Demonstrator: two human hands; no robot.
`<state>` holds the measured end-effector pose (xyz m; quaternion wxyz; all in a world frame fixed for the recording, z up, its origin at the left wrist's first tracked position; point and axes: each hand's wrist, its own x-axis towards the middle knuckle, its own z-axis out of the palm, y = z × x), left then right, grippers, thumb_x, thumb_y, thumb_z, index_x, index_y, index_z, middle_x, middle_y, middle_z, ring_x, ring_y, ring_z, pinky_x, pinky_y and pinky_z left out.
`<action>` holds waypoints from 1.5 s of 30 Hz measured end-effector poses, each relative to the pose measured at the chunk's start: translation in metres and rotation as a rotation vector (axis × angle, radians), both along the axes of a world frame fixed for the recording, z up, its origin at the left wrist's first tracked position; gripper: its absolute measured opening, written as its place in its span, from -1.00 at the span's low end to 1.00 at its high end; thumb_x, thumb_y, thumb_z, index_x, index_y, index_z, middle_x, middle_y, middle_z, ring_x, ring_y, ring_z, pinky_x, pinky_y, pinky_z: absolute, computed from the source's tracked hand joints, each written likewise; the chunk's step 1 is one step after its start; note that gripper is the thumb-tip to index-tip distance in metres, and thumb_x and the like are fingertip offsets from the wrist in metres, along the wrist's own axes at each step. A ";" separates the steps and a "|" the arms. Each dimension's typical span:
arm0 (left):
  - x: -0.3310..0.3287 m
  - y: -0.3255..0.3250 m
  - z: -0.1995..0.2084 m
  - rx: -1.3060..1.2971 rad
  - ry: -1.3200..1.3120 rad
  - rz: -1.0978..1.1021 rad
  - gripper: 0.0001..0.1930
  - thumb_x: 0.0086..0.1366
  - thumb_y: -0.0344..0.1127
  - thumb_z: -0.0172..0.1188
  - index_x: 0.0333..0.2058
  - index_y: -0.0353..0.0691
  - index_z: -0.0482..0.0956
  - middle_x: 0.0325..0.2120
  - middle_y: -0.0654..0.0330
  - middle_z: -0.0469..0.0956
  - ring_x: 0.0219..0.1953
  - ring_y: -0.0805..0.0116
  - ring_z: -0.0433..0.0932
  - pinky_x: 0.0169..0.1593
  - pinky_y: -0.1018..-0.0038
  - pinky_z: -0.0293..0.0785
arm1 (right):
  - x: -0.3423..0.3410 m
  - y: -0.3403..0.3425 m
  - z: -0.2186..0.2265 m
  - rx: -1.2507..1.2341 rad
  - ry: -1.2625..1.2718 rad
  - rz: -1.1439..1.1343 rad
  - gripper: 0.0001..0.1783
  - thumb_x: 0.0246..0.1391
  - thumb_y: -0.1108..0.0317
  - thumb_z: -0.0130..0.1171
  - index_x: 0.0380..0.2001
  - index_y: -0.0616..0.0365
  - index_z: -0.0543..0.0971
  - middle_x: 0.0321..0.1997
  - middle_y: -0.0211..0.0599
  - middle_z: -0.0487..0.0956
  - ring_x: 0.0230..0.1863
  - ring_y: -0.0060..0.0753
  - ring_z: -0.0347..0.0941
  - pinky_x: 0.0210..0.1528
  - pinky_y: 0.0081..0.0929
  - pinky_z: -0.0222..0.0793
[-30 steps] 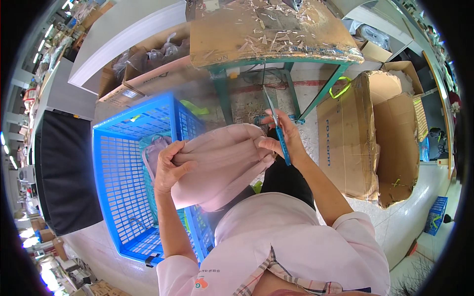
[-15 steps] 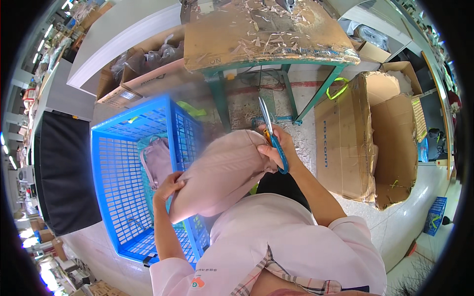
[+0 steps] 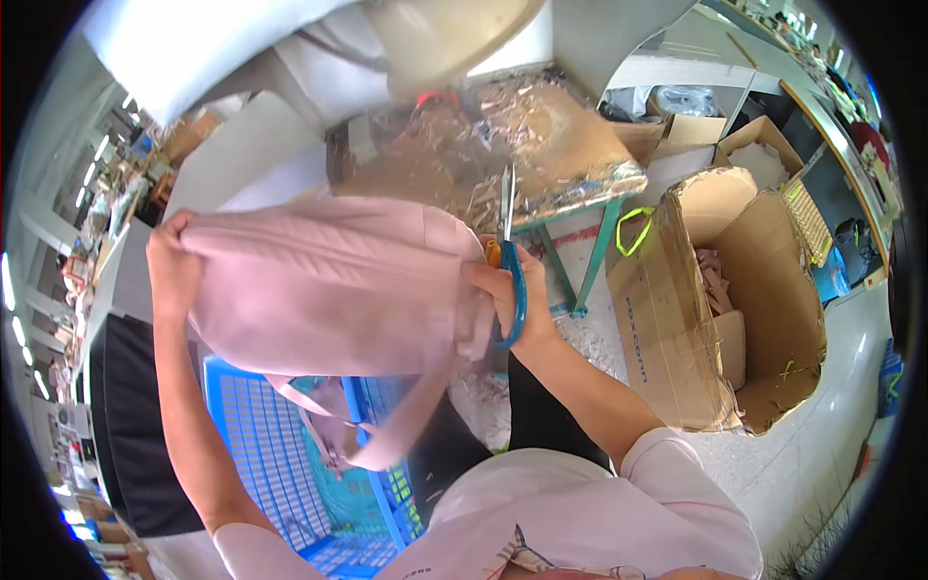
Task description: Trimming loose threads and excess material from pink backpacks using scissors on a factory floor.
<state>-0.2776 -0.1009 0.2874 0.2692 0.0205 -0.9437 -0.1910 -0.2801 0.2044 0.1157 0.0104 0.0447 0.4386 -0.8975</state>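
A pink fabric bag (image 3: 329, 290) is stretched out between my two hands, raised in front of me, with a strap (image 3: 411, 416) dangling from its lower side. My left hand (image 3: 176, 266) grips its upper left corner. At its right end my right hand (image 3: 517, 295) pinches the fabric. The same right hand also holds a pair of scissors (image 3: 510, 256) with blue handles, blades pointing up and away from the cloth. Below the bag stands a blue plastic crate (image 3: 261, 435), in which more pink fabric (image 3: 333, 425) lies, partly hidden.
A worn worktable (image 3: 580, 145) strewn with scraps stands ahead on green legs. To the right is a large open cardboard box (image 3: 667, 319) with pink pieces inside and a yellow-green strap loop (image 3: 633, 232) at its corner. A black draped block (image 3: 126, 425) stands at left.
Both hands have lifted the bag; the left has swung up and outward, spreading the bag wide. A strap now hangs free. The scissors stay in my right hand, and my view has shifted.
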 end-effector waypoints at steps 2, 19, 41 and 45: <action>-0.033 0.006 0.018 -0.132 0.009 0.069 -0.85 -0.14 -0.51 0.08 -0.48 -0.31 0.53 -0.63 0.04 0.51 -0.53 0.32 0.52 -0.38 0.48 0.38 | -0.014 0.001 0.008 -0.028 -0.018 0.022 -0.71 -0.25 0.59 0.17 -0.33 0.28 0.44 -0.53 -0.47 0.43 -0.53 -0.65 0.32 -0.47 -0.70 0.24; -0.148 0.026 -0.011 -0.119 0.082 0.218 -0.79 -0.14 -0.28 0.28 -0.43 -0.08 0.56 -0.49 0.14 0.56 -0.40 0.17 0.52 -0.32 0.37 0.39 | -0.069 0.000 0.021 -0.031 -0.071 -0.202 -0.70 -0.38 0.63 0.17 -0.42 0.32 0.42 -0.58 -0.48 0.38 -0.62 -0.65 0.26 -0.58 -0.70 0.17; -0.155 0.027 -0.030 -0.061 0.036 0.192 -0.71 -0.20 -0.26 0.34 -0.42 -0.14 0.56 -0.51 0.11 0.56 -0.43 0.19 0.53 -0.34 0.37 0.40 | -0.067 0.007 0.010 0.064 -0.013 -0.253 -0.65 -0.32 0.63 0.19 -0.34 0.30 0.41 -0.53 -0.48 0.42 -0.55 -0.66 0.32 -0.46 -0.73 0.25; -0.154 0.051 -0.028 -0.037 -0.007 0.196 -0.73 -0.21 -0.30 0.33 -0.44 -0.16 0.55 -0.60 0.16 0.55 -0.53 0.26 0.52 -0.39 0.38 0.39 | -0.057 0.013 0.010 0.029 -0.023 -0.319 -0.59 -0.37 0.62 0.18 -0.30 0.39 0.38 -0.58 -0.48 0.37 -0.62 -0.69 0.25 -0.59 -0.73 0.16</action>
